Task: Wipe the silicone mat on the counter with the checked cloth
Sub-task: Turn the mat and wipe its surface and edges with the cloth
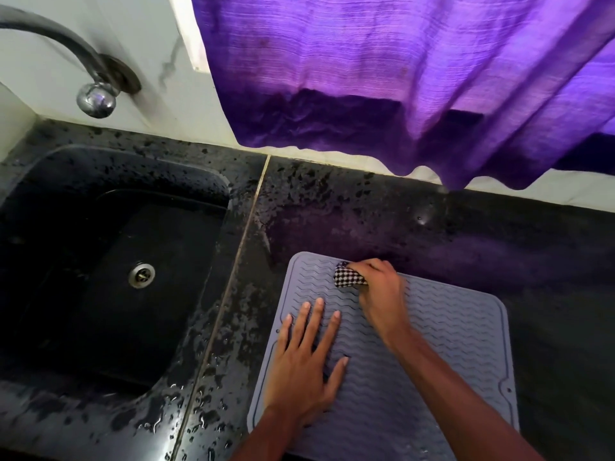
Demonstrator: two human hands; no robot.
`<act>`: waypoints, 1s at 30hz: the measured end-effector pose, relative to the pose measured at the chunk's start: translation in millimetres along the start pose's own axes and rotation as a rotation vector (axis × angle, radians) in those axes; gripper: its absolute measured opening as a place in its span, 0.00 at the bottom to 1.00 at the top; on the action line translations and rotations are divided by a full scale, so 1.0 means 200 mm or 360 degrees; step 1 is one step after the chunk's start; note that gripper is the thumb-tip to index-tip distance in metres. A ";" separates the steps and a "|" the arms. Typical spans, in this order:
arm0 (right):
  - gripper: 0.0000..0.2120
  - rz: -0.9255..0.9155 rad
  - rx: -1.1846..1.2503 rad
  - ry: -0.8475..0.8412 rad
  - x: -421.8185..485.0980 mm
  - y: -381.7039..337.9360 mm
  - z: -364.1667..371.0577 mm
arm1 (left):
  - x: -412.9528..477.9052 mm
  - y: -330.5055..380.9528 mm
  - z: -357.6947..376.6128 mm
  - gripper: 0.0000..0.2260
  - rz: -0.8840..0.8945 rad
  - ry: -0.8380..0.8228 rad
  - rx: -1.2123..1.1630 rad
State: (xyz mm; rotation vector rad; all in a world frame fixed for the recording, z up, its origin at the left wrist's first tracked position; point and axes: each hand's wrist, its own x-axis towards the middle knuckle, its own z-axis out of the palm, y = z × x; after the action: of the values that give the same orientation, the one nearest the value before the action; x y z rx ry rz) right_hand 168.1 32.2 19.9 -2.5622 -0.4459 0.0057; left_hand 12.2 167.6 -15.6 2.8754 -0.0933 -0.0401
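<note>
Here, one silicone mat point(449, 361): left hand point(304, 371) flat, right hand point(379, 287) tight around one checked cloth point(347, 277).

Left hand point(304, 364) flat, fingers spread; right hand point(379, 287) curled, gripping.

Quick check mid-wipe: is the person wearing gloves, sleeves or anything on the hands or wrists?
No gloves: the left hand and right hand are bare. No ring, watch or band shows on either hand or wrist. The left forearm and right forearm are uncovered as far as the frame reaches, with no sleeve in view. The left hand's nails look short and unpainted.
</note>
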 end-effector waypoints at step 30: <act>0.16 0.0111 0.0372 0.0086 -0.18 -0.01 -0.06 | -0.18 -0.07 -0.04 0.31 -0.0183 -0.0008 0.0015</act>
State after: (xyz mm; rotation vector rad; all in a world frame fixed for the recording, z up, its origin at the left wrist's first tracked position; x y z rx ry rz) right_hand 135.1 15.8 28.9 -2.3405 -0.3154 0.0126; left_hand -23.3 186.4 -10.9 2.8873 0.0707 -0.0687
